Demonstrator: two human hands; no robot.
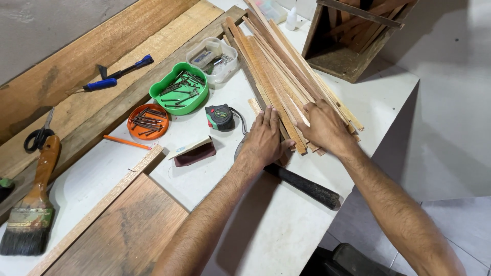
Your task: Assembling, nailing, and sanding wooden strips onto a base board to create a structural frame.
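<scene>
Both hands lie flat with fingers stretched on a bundle of thin reddish-brown wooden strips [279, 66] running diagonally across the white worktop [276, 225]: the left hand [265, 137] on the strips' near ends, the right hand [324, 124] pressing their right side. A black-handled tool [307, 186] lies beneath the left wrist. A black-and-green tape measure [220, 117] sits just left.

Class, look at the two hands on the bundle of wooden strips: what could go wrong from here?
1. The wooden strips lie loosely fanned, with some ends near the table edge; they might slide off.
2. The left hand and right hand press bare on rough strip ends, so splinters seem possible.
</scene>
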